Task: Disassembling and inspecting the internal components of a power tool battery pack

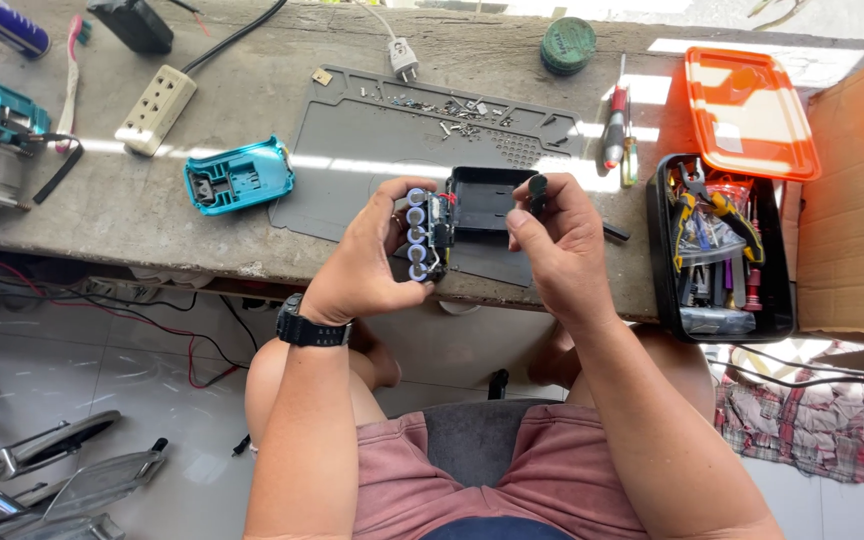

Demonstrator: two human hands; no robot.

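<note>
1. Gripping a row of cylindrical battery cells just above the near edge of the workbench, the left hand risks letting the pack slip: it is held by fingers and thumb alone, over bare floor.
2. A metal tip straying across the exposed terminals or circuit board could, in my judgement, short the cells.
3. The left hand is curled tight round the cells, which sit half out of the black housing.
4. The right hand is pinched shut on a dark-handled tool against the housing.
5. Loose screws lie on the grey mat.
</note>
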